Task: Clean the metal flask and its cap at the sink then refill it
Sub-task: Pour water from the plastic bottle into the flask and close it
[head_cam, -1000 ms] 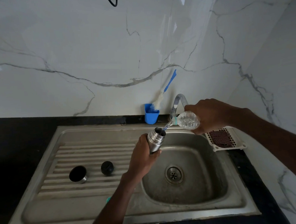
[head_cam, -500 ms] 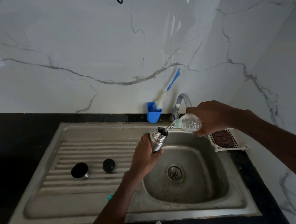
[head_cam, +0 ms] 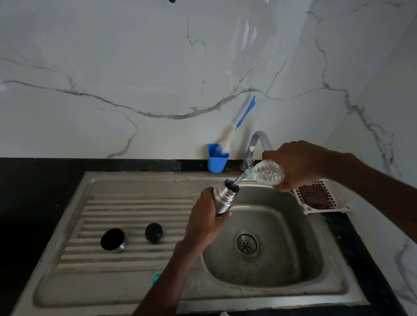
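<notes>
Near edge: steel sink (head_cam: pixel 138 304), matte and scuffed; a small teal cap (head_cam: pixel 156 278) lies on its front flat, partly hidden by the left forearm.
Drainboard: ribbed steel; flask's cup lid (head_cam: pixel 112 240), black inside with a steel rim, lies just left of the round black stopper (head_cam: pixel 154 232). Both are well apart from the flask.
Left hand (head_cam: pixel 202 224): fingers wrapped round the lower body of the flask (head_cam: pixel 225 196), held over the basin's left edge.
Flask: brushed steel cylinder, threaded neck, mouth open; long axis tilted up and right toward the bottle.
Right hand (head_cam: pixel 299 165): closed round a clear, ribbed plastic bottle (head_cam: pixel 266 173), tipped neck-down to the left.
Key relation: bottle neck sits just above and right of the flask mouth; a thin stream of water bridges the gap.
Judgement: refill under way; level inside not visible.
Rear: tap (head_cam: pixel 258 140), blue cup (head_cam: pixel 217 158) with brush, white slotted tray (head_cam: pixel 325 196).
</notes>
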A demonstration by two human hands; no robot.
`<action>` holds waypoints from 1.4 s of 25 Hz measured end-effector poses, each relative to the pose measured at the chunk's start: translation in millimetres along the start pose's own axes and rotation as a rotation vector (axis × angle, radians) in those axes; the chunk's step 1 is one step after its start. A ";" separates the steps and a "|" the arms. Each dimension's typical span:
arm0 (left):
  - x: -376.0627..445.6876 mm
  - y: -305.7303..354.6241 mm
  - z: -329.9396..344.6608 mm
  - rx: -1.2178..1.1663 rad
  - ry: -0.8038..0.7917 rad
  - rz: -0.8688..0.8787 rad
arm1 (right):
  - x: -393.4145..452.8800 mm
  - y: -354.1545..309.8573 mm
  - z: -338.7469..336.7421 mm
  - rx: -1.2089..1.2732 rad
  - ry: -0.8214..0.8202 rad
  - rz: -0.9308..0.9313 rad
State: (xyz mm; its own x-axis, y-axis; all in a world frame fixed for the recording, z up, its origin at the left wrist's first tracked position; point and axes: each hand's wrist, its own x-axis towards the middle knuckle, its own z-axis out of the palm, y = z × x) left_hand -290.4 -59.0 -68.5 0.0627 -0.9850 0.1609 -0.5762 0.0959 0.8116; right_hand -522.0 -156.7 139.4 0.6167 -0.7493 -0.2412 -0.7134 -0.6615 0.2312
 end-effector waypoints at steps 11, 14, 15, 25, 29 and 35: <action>0.7 0.5 -0.7 0.008 0.005 0.020 | 3.5 -2.8 -5.5 0.019 -0.065 -0.006; -0.4 0.7 -1.7 0.014 0.002 0.023 | 5.6 -3.9 -6.1 0.007 -0.074 -0.002; -0.7 0.6 -1.9 0.016 0.002 0.023 | 6.0 -4.4 -6.3 0.005 -0.078 -0.001; 0.1 2.4 -3.8 0.036 0.007 0.024 | 8.6 -14.0 -16.4 -0.039 -0.124 0.010; -2.3 1.6 -5.0 0.040 0.013 0.024 | 10.7 -19.0 -21.8 -0.046 -0.148 -0.003; -3.8 1.8 -8.2 0.039 0.013 -0.003 | 20.2 -27.3 -27.1 -0.080 -0.157 -0.014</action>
State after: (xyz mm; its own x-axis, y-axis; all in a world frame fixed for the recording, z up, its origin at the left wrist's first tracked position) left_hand -284.9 -53.9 -63.0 0.0746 -0.9833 0.1659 -0.6070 0.0872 0.7899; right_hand -481.1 -154.5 153.7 0.5623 -0.7303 -0.3878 -0.6727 -0.6768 0.2992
